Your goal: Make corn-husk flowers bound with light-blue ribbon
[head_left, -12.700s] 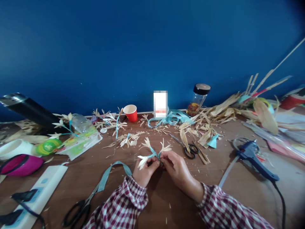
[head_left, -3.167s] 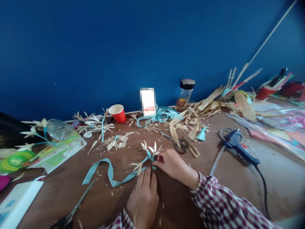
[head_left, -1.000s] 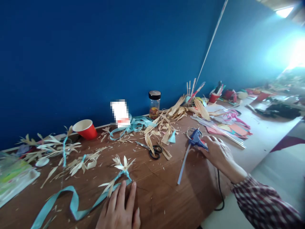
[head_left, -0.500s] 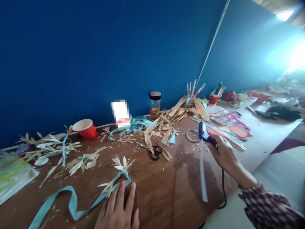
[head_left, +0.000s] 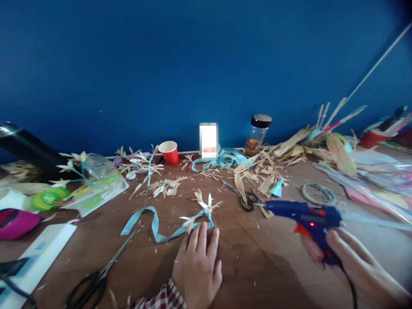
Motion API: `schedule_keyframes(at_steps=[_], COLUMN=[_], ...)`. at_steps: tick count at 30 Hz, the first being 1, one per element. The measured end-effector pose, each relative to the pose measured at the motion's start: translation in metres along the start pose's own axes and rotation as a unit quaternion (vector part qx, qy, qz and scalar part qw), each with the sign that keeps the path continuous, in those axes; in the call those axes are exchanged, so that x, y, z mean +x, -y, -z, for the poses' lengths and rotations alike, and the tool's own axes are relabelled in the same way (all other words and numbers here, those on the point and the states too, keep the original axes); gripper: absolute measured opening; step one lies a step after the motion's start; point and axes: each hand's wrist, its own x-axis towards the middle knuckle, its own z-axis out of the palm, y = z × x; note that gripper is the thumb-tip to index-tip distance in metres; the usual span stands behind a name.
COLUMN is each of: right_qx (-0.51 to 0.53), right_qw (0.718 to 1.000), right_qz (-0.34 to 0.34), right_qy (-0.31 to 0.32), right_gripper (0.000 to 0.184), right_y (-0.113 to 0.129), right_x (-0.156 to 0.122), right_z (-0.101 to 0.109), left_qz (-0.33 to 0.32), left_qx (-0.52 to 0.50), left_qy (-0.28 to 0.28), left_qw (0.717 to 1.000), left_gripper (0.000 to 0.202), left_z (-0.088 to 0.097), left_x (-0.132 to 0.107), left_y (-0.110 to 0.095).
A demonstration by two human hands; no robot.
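My right hand (head_left: 341, 257) is closed round the grip of a blue hot glue gun (head_left: 305, 214), held above the table with its nozzle pointing left and a small red light lit. My left hand (head_left: 198, 268) lies flat on the brown table (head_left: 264, 266), fingers together, their tips pressing the light blue ribbon (head_left: 151, 225) beside a small husk flower bundle (head_left: 201, 208) tied with that ribbon. The glue gun's nozzle is a hand's width to the right of the bundle.
Small black-handled scissors (head_left: 246, 199) lie behind the gun's nozzle, large scissors (head_left: 96, 277) at front left. A red paper cup (head_left: 169, 152), a black-lidded jar (head_left: 256, 135), heaps of dry husk strips (head_left: 273, 167) and more husk flowers (head_left: 141, 165) line the blue wall. A white power strip (head_left: 38, 255) sits at left.
My right hand left the bundle, reached right, picked the glue gun up off the table and carried it in toward the bundle. My left hand stayed flat on the ribbon.
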Motion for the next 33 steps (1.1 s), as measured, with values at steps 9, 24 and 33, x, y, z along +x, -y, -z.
schedule_keyframes(at_steps=[9, 24, 33], right_qx=[0.095, -0.061, -0.076], right_qw=[0.969, 0.971, 0.966], right_qz=[-0.029, 0.055, 0.067], right_qy=[0.226, 0.225, 0.239], right_gripper=[0.040, 0.032, 0.033], right_y=[0.024, 0.022, 0.028], right_x=[0.021, 0.035, 0.038], right_z=[-0.073, -0.080, -0.080], left_qz=[-0.010, -0.018, -0.011], left_qx=[-0.002, -0.023, -0.043], left_qy=[-0.027, -0.007, 0.010], left_qw=[1.000, 1.000, 0.999], left_gripper=[0.054, 0.057, 0.056], left_z=[-0.006, -0.005, -0.003], left_x=[-0.002, -0.002, -0.003], left_y=[0.003, 0.005, 0.004])
